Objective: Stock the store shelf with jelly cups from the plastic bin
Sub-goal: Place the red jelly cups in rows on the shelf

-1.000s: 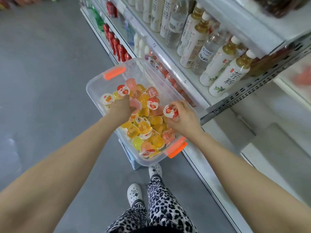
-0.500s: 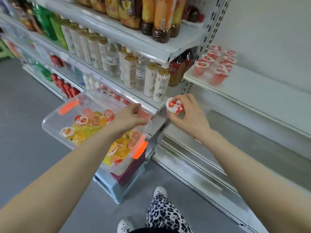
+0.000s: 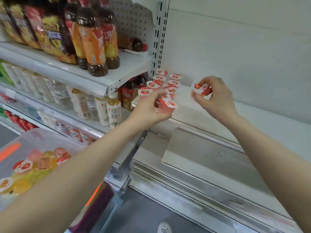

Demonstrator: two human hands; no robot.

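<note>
From the head camera, the left hand (image 3: 149, 107) sits just left of centre, at about 10 o'clock from the middle of the frame. Its fingers and thumb curl round a red jelly cup (image 3: 168, 105), which is tipped with its printed lid facing up and to the right, at the front edge of the white shelf (image 3: 262, 115). The right hand (image 3: 218, 96) is at about 2 o'clock from centre. Its fingertips pinch a second jelly cup (image 3: 201, 89) with the lid turned toward the camera, above the bare shelf board; whether that cup touches the board cannot be told. Between the hands and toward 12 o'clock from the left hand, a cluster of stocked cups (image 3: 165, 81) stands upright in short rows against the shelf's left upright. The plastic bin (image 3: 35, 137) lies at 8 o'clock, low in the frame and partly hidden by the left forearm, with an orange latch (image 3: 9, 151) on its near-left rim. Loose cups in the bin (image 3: 42, 161) are red, orange and yellow. At 10 to 11 o'clock, dark tea bottles (image 3: 94, 46) stand on the upper neighbouring shelf and pale tea bottles (image 3: 114, 112) on the one below. A white shoe (image 3: 164, 229) shows at 6 o'clock.
</note>
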